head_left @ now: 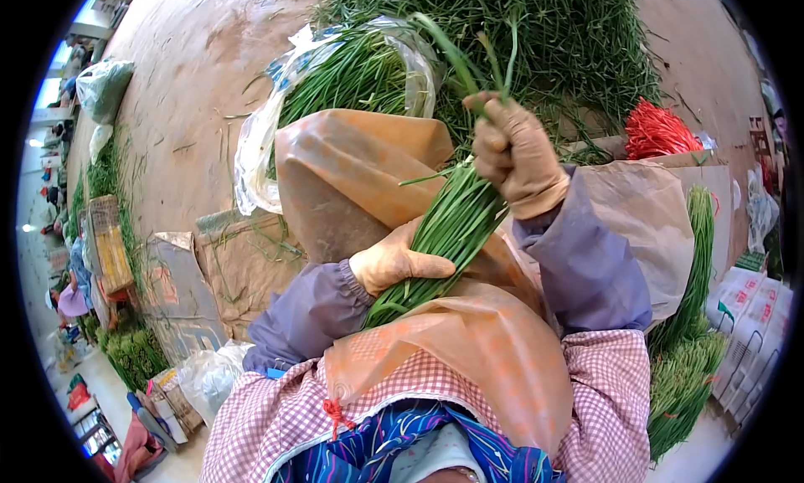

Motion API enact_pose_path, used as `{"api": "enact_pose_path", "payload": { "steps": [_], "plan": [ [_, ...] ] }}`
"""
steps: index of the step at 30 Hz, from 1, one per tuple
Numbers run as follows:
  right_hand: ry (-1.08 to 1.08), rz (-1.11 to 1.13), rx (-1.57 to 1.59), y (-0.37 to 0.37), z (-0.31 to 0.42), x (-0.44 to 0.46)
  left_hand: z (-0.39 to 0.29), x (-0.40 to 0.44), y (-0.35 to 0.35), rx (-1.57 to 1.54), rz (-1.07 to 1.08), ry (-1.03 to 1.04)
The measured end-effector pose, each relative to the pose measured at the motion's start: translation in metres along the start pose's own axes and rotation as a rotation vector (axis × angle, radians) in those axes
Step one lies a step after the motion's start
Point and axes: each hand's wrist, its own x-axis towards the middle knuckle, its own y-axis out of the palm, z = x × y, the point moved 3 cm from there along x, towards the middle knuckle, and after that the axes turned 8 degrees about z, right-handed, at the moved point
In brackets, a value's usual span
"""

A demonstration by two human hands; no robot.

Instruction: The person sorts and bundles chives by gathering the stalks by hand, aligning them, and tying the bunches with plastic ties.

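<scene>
My left hand (398, 261), in a pale work glove, is wrapped round a thick bunch of green chives (456, 219) that lies slanted across my lap. Above its upper end, my gloved right hand (517, 152) is closed on a few loose chive blades (456, 52), which stick up past the fingers and are partly blurred. An orange-tinted plastic apron (360, 156) covers my knees under the bunch. Just beyond my knees, more long chives (356, 73) fill an open plastic bag (255, 161).
A big heap of loose green blades (536, 31) covers the floor ahead. Red ties (657, 131) lie at its right edge. Tied bundles (687, 382) stand at my right, near white packages (749, 332). Flattened cardboard (243, 274) and a clear bag (209, 378) are at my left.
</scene>
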Motion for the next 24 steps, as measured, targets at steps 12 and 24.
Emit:
{"api": "enact_pose_path", "payload": {
  "steps": [12,24],
  "plan": [
    [-0.369,-0.481,-1.655,-0.058,0.067,-0.051,-0.002,-0.007,-0.009,-0.04,-0.114,0.104],
    [-0.206,-0.382,-1.453,-0.078,0.016,-0.044,0.0,-0.01,-0.005,0.086,-0.225,0.13]
  ]
}}
